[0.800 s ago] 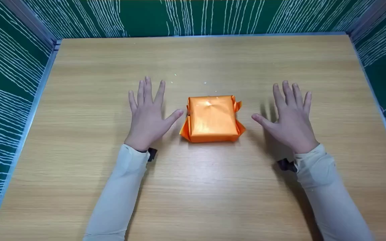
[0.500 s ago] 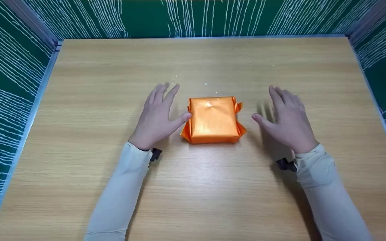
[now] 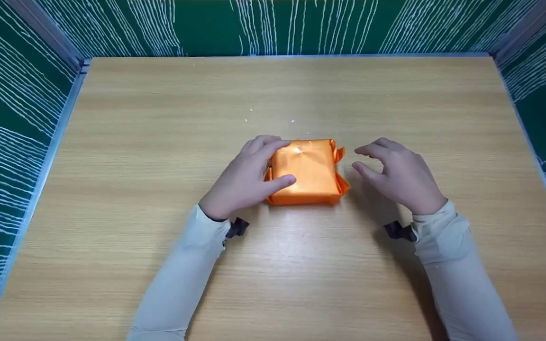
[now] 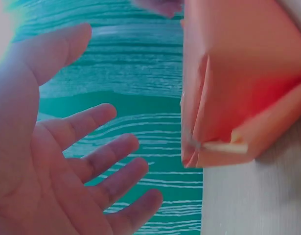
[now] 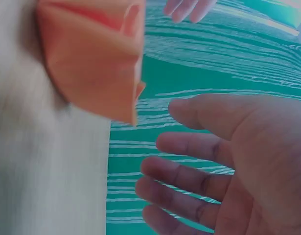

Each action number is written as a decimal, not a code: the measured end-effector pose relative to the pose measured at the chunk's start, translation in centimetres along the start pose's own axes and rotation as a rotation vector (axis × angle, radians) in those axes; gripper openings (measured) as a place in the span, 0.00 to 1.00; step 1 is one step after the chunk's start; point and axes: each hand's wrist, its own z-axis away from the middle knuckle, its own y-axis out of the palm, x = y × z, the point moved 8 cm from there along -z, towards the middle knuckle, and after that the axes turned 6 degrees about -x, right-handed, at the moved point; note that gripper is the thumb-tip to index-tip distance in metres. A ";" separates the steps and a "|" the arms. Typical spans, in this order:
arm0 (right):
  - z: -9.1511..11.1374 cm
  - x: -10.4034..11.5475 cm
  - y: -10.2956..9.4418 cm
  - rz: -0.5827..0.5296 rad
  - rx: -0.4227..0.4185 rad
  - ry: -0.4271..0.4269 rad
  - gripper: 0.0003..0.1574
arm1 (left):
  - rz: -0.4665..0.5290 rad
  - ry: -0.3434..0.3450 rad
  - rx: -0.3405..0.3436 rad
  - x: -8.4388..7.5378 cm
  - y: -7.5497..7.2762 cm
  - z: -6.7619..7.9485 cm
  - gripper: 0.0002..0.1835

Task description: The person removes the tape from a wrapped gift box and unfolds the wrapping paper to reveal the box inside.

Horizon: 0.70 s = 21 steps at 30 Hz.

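An orange wrapped package (image 3: 308, 170) lies flat on the wooden table, folded flaps sticking out at its sides. My left hand (image 3: 247, 177) hovers at its left side, thumb and fingers spread and overlapping its top in the head view. From the left wrist, a gap shows between the open fingers and the package's folded end (image 4: 238, 98). To the right of the package is my right hand (image 3: 398, 175), fingers loosely bent with nothing in them. In the right wrist view the package's other end (image 5: 91, 63) stands apart from those fingertips.
Green walls (image 3: 206, 28) with white streaks enclose the table (image 3: 273, 279) at the back and both sides, with blue strips along the edges. Several tiny white specks lie behind the package. A dark wrist camera (image 3: 237, 228) juts from the left cuff, another (image 3: 400, 232) from the right.
My left hand has moved right, from beside the package to over its left edge. The right hand's fingers, spread before, have bent inward toward the package. The package has not visibly moved.
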 end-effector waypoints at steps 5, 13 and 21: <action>-0.6 1.4 0.9 -0.062 -0.004 -0.047 0.17 | -0.125 0.064 -0.062 -0.3 1.3 -0.3 0.35; -1.2 3.2 3.6 -0.052 0.003 -0.095 0.16 | -0.267 0.051 -0.070 -0.3 3.8 -0.6 0.32; -1.3 3.7 4.7 0.009 0.039 -0.103 0.26 | -0.300 0.036 -0.047 -0.2 5.0 -0.7 0.30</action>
